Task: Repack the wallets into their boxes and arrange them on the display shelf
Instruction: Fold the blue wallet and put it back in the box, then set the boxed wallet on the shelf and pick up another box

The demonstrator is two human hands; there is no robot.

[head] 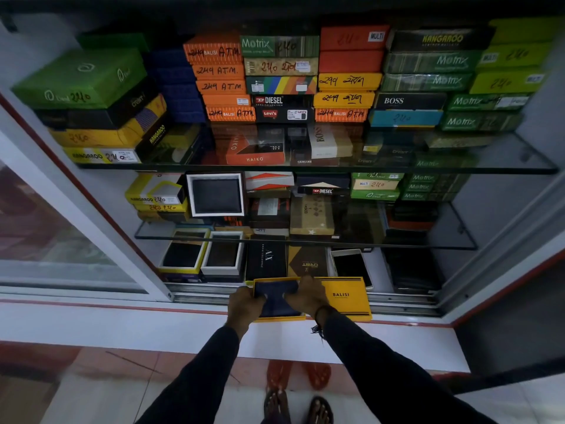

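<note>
A dark blue wallet point(276, 296) lies inside an open yellow box point(279, 318) at the front edge of the cabinet's bottom level. My left hand point(244, 306) grips the wallet's left side and my right hand point(307, 293) presses on its right side. The yellow BALISI lid point(345, 296) lies flat just right of the box, partly under my right wrist. Both hands rest on the wallet in the box.
Glass shelves point(305, 170) above carry stacks of coloured wallet boxes. On the bottom level sit two open boxes with dark wallets point(201, 255), a black A|X box point(266, 260), a brown box point(307, 261) and a phone point(351, 266). A sliding glass door point(46, 228) stands at left.
</note>
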